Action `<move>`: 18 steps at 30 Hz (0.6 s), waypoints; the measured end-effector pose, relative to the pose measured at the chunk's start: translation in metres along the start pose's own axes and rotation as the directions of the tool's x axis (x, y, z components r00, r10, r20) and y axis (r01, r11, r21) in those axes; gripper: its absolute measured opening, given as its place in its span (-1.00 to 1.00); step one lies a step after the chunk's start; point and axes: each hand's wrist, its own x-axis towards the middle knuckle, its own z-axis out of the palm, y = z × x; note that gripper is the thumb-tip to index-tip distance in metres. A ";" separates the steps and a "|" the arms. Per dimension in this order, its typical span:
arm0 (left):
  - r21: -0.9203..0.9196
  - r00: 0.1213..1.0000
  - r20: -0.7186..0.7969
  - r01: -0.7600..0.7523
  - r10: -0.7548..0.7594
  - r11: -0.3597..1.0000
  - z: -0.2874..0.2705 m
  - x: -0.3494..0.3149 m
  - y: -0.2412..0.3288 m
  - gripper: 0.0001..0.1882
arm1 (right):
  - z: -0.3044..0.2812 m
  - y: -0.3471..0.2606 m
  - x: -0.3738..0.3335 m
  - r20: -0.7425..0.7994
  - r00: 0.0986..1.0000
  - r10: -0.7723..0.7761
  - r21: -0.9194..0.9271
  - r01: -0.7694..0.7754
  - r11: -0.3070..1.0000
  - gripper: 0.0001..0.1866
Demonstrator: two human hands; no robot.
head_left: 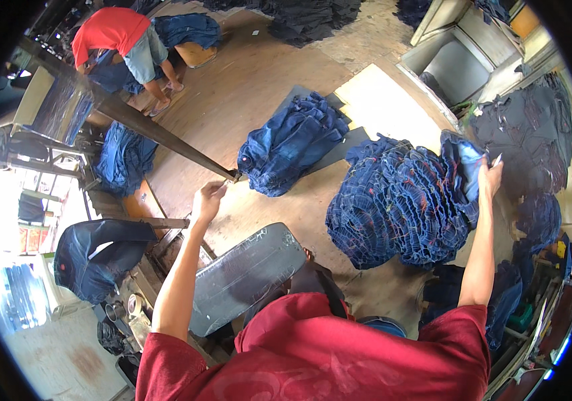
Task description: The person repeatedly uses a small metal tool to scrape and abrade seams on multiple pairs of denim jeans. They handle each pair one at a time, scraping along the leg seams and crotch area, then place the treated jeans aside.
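Observation:
My right hand is closed at the edge of a denim piece, whose paler inner side shows. A small pale, pointed object sticks out from its fingers, too small to name. The denim piece lies at the right side of a large heap of stacked blue denim pieces with ruffled edges and reddish threads. My left hand is raised near the lower end of a dark pole, fingers pinched together. What they hold, if anything, is too small to make out.
A worn dark padded board stands before me. More denim lies on the floor ahead. Dark jeans hang over a bar at left. Grey cloth is piled at right. A person in red bends over denim far left.

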 end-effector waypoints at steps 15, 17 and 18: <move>-0.884 0.847 0.466 0.453 0.256 0.113 0.166 -0.027 0.249 -0.37 | -0.088 -0.329 -0.313 0.077 0.731 -0.678 0.683 0.456 0.570 -0.40; -0.838 0.837 0.546 0.546 0.034 0.000 0.157 -0.028 0.185 -0.51 | -0.066 -0.311 -0.384 0.132 0.652 -0.746 0.645 0.515 0.564 -0.39; -0.855 0.854 0.519 0.518 -0.027 -0.027 0.157 -0.040 0.155 -0.55 | -0.063 -0.296 -0.415 0.269 0.608 -0.747 0.647 0.460 0.607 -0.41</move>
